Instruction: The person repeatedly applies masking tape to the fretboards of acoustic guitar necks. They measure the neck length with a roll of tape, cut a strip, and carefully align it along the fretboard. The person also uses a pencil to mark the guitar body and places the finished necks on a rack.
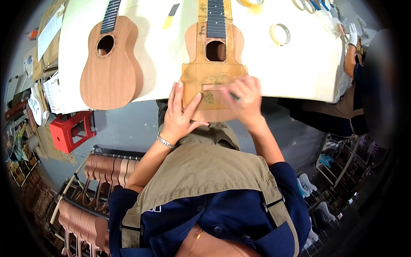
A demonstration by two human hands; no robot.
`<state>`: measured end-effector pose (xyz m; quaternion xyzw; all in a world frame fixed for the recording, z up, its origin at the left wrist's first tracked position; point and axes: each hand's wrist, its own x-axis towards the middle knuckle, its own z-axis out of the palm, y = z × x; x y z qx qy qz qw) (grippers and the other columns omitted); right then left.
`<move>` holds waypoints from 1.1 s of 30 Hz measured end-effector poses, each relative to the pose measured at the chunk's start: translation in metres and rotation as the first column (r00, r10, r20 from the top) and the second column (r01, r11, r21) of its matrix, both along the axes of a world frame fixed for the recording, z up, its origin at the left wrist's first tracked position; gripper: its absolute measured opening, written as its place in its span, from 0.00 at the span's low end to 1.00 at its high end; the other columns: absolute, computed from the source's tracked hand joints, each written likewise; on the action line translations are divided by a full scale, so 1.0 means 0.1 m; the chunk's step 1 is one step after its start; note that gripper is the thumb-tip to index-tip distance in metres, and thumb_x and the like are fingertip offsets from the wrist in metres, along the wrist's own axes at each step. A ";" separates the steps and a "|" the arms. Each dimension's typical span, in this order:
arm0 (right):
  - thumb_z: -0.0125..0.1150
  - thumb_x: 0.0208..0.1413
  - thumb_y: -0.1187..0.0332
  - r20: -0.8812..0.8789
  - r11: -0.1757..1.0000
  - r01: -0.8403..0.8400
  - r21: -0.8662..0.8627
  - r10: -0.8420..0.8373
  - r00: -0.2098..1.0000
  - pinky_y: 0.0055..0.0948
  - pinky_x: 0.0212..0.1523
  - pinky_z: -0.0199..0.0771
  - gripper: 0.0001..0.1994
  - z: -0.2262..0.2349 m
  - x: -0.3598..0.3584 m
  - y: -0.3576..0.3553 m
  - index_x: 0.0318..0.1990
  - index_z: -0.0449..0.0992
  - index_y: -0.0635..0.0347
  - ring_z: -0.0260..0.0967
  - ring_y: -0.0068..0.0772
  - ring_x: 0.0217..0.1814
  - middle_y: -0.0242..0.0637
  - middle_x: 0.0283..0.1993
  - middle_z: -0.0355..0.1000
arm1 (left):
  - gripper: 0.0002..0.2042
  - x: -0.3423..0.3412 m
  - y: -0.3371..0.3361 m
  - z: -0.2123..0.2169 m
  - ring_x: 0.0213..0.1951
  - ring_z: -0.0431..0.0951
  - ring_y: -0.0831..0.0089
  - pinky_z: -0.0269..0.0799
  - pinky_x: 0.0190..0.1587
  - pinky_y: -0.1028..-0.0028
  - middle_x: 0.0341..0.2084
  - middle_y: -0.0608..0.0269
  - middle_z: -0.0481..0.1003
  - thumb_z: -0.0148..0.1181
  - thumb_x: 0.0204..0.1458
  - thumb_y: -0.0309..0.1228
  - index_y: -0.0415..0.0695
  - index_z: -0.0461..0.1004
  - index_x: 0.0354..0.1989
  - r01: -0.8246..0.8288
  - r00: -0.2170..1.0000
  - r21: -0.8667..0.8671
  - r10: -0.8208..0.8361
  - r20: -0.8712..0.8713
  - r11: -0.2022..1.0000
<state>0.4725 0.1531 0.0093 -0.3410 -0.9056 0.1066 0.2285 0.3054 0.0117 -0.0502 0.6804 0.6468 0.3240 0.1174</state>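
A small ukulele (238, 43) lies on the table's front edge, neck pointing away from me. Over its top rests an amber, see-through template (195, 70) with pen marks, a square opening at the sound hole and a narrow slot lower down. My left hand (180, 109), fingers and thumb spread, presses on the template's lower left edge. Just right of the slot, my right hand (246, 96) is closed on a thin dark-green tool (234, 96). Motion blurs that hand, so the tool's kind and tip cannot be made out.
Another ukulele (111, 70) lies to the left on the pale table (299, 73). Tape rolls (280, 34) and a small grey-and-yellow strip (171, 16) are farther back. A red stool (72, 130) and racked ukulele bodies (83, 220) stand at left. A gloved co-worker's hand (352, 35) shows at right.
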 end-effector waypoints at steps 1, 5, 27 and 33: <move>0.66 0.44 0.68 0.072 0.995 0.084 0.046 -0.087 0.994 0.32 0.37 0.58 0.04 0.02 0.06 0.03 0.29 0.77 0.53 0.65 0.30 0.32 0.27 0.23 0.69 | 0.42 0.00 -0.01 0.00 0.62 0.52 0.37 0.56 0.60 0.51 0.63 0.36 0.47 0.66 0.33 0.56 0.48 0.64 0.59 -0.001 1.000 0.006 0.001 0.001 1.000; 0.63 0.46 0.70 -0.021 0.929 0.047 -0.367 -0.059 0.998 0.33 0.40 0.58 0.02 0.01 0.01 0.05 0.26 0.76 0.55 0.65 0.33 0.34 0.29 0.24 0.72 | 0.42 0.02 0.01 0.02 0.62 0.52 0.37 0.56 0.60 0.51 0.63 0.36 0.46 0.67 0.32 0.55 0.48 0.65 0.59 0.011 1.000 0.006 -0.011 0.010 1.000; 0.57 0.55 0.79 -0.565 0.587 -0.108 -0.803 -0.688 0.455 0.20 0.47 0.63 0.16 0.18 -0.97 -0.10 0.25 0.55 0.54 0.68 0.25 0.47 0.41 0.39 0.72 | 0.33 -2.58 -0.56 0.39 0.64 0.54 0.48 0.45 0.65 0.57 0.63 0.44 0.54 0.47 0.57 0.45 0.34 0.49 0.64 -0.438 0.898 -0.008 0.438 0.025 0.899; 0.60 0.53 0.77 -0.638 0.608 -0.222 -0.762 -0.646 0.419 0.26 0.53 0.63 0.14 -0.45 -2.56 -0.18 0.26 0.58 0.56 0.68 0.31 0.55 0.45 0.43 0.73 | 0.44 -2.83 -0.72 0.22 0.66 0.48 0.52 0.46 0.65 0.61 0.66 0.45 0.46 0.50 0.52 0.57 0.36 0.43 0.67 -0.172 0.959 -0.116 0.193 0.207 0.978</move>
